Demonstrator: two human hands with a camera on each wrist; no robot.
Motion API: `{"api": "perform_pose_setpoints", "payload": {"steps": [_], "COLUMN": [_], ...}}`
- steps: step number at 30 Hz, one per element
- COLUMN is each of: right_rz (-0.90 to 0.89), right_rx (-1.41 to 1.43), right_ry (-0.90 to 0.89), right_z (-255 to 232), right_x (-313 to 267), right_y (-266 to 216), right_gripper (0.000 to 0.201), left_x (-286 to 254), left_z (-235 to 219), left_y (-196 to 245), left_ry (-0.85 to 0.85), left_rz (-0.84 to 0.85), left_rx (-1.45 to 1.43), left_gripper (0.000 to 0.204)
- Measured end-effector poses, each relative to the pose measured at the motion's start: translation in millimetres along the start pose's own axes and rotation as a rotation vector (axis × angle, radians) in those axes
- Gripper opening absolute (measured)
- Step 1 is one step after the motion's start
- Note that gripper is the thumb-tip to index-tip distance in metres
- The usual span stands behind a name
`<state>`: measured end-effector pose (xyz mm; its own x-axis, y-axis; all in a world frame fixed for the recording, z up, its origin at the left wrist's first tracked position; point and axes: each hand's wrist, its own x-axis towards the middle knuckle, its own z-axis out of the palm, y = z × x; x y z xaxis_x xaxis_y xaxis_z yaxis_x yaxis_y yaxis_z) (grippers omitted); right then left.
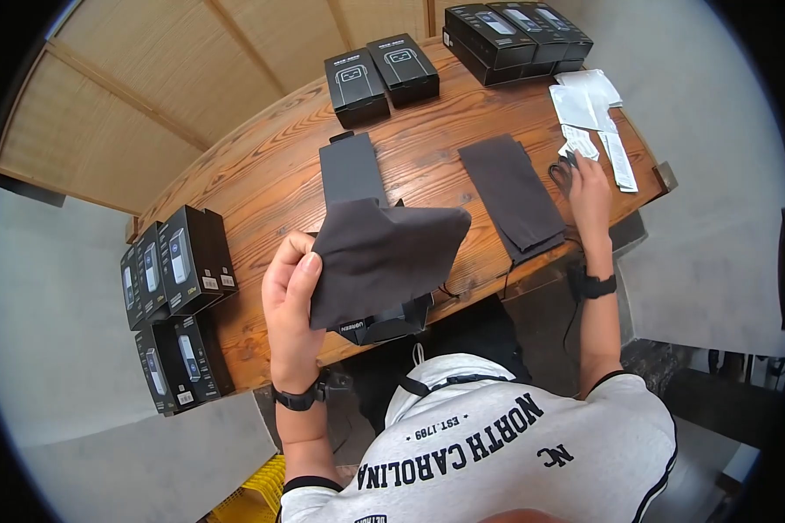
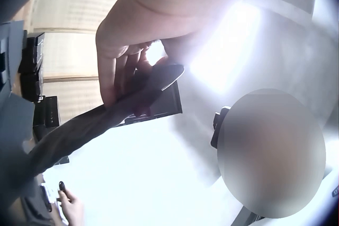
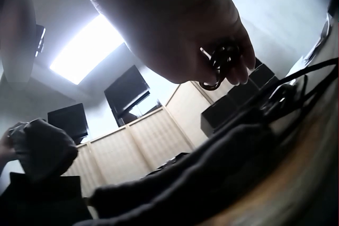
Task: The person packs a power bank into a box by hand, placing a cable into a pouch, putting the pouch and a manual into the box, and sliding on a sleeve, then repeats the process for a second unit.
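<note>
In the head view the left hand (image 1: 290,288) pinches the edge of a dark grey cloth pouch (image 1: 388,257), raised over the table's near edge. That cloth (image 2: 79,128) hangs from the fingers in the left wrist view. The right hand (image 1: 590,196) grips a small black coiled cable (image 1: 562,173) at the table's right side, close to white paper slips (image 1: 577,139). In the right wrist view its fingers curl round the dark coil (image 3: 225,59). A second dark cloth (image 1: 515,196) lies flat between the hands. Behind the raised cloth is an open black box (image 1: 353,170), partly hidden.
Black printed boxes stand at the left (image 1: 187,261), the far middle (image 1: 401,70) and the far right (image 1: 515,44) of the wooden table (image 1: 270,166). White packets (image 1: 584,100) lie at the right edge. A yellow basket (image 1: 253,492) is below, at the left.
</note>
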<state>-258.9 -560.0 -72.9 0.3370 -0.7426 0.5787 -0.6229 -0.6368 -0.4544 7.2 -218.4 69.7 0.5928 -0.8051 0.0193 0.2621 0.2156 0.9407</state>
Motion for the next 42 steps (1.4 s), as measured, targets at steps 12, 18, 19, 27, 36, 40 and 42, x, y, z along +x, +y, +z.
{"api": "perform_pose_setpoints", "payload": {"steps": [12,18,19,27,36,40,42], "right_rz": [-0.106,-0.127,-0.130,0.373,-0.118,0.139,0.286], "right_rx": [0.420,1.190,1.111,1.029,0.163,0.852,1.097], "right_ry": [-0.341,-0.959,-0.969,-0.507,-0.417,-0.755,-0.971], "right_z": [-33.8,-41.4,-42.7,4.7,7.1,42.1,66.6], "right_x": [7.8,-26.3,-24.5,26.9,3.0,-33.5,-47.2], "right_y": [-81.8,-155.8,-155.4,-73.6,-86.0,-133.2,-157.0], "right_gripper": [0.043,0.042,0.032,0.043,0.051,0.057,0.066], "left_x": [-1.7,8.4,8.9,-8.4,-34.5,-46.7,-45.8], "left_z": [5.8,19.0,17.3,-25.8,-69.8,-71.4,-64.8], "left_y": [-6.5,-26.4,-29.4,-26.9,-73.9,-106.7,-109.4], "left_ry": [-0.169,-0.371,-0.388,0.159,0.457,0.353,0.159], "left_rz": [-0.142,-0.334,-0.350,0.180,0.139,0.021,0.103], "left_rx": [-0.124,-0.242,-0.242,0.147,0.402,0.344,0.405], "left_gripper": [0.013,0.012,0.014,0.022,0.033,0.049,0.055]}}
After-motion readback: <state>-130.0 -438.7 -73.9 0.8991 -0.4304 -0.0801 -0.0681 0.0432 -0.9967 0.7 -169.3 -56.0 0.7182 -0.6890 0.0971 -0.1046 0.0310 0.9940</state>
